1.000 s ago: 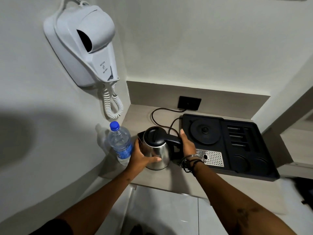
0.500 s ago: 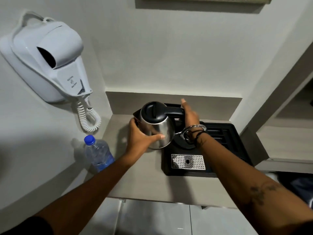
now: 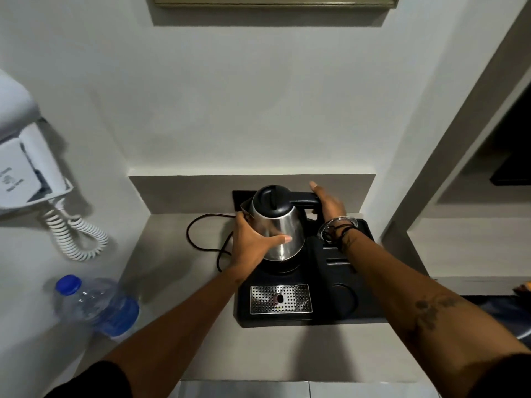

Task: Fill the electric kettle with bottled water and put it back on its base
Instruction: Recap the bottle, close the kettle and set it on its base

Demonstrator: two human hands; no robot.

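Observation:
The steel electric kettle (image 3: 283,225) with a black lid and handle sits over the round base (image 3: 283,267) on the black tray (image 3: 342,308), lid shut. My left hand (image 3: 253,242) wraps the kettle's left side, thumb across the front. Around the black handle, on the right, is my right hand (image 3: 327,203). Whether the kettle rests fully on the base I cannot tell. The clear water bottle (image 3: 97,305) with a blue cap and label stands at the counter's left, capped.
A black power cord (image 3: 198,239) loops on the counter left of the tray. The tray has a metal drip grille (image 3: 280,298) and cup recesses. A white wall hairdryer (image 3: 23,168) with coiled cord hangs left. Walls close the niche at back and right.
Both hands carried the kettle from the counter beside the bottle rightward and set it down over the base on the tray. The camera view shifted right.

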